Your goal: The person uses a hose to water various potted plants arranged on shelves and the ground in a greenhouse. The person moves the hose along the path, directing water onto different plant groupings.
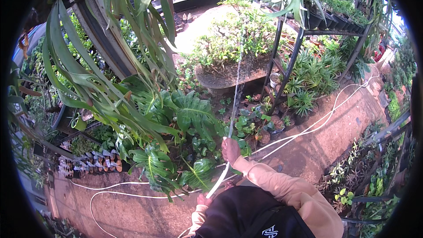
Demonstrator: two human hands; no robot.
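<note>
My right hand [230, 151] is closed around the front end of a white garden hose [218, 181], from which a jet of water [236, 97] shoots up and away. Lower down, near my body, my left hand [204, 200] grips the same hose. The stream reaches a bushy small-leaved plant [236, 36] growing in a wide shallow planter [219, 81], where drops fall at its right side. Large split monstera leaves [195, 112] stand just left of my right hand.
Staghorn fern fronds [79, 76] hang at the left beside a metal post [105, 29]. A dark metal rack [290, 59] stands at the right. White hose lengths [317, 127] lie along the brown path [357, 115]. Bagged seedlings [96, 162] sit at the lower left.
</note>
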